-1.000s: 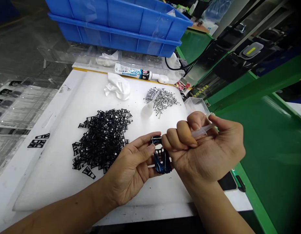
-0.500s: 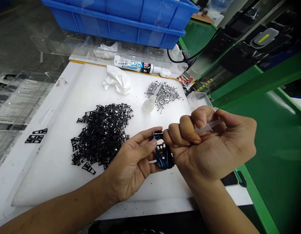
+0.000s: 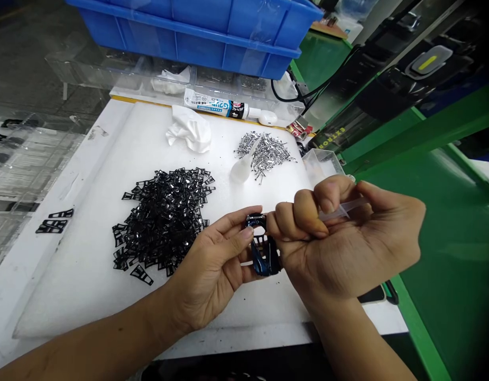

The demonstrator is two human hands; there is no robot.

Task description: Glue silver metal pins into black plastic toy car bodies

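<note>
My left hand [image 3: 216, 259] grips a small glossy dark-blue shell with window-like openings, which looks like a toy car body [image 3: 260, 259], between thumb and fingers. Close against its right side, my right hand [image 3: 339, 238] is closed around a slim translucent plastic tool [image 3: 339, 212]. Its lower end is hidden in the fist, so I cannot make out its tip or whether it touches the shell. To the left lies a heap of small black plastic frames [image 3: 160, 222] on the white foam mat [image 3: 85, 286].
Behind my hands are a translucent squeeze bulb [image 3: 241, 170] and a pile of small silvery pins [image 3: 270, 153]. A crumpled tissue [image 3: 188, 129] and a glue tube [image 3: 212, 105] lie farther back, before a blue bin [image 3: 188, 37]. A clear box [image 3: 321, 163] stands right.
My right hand has shifted slightly to the right and down with the translucent tool. The left hand and the dark-blue shell stay almost in place.
</note>
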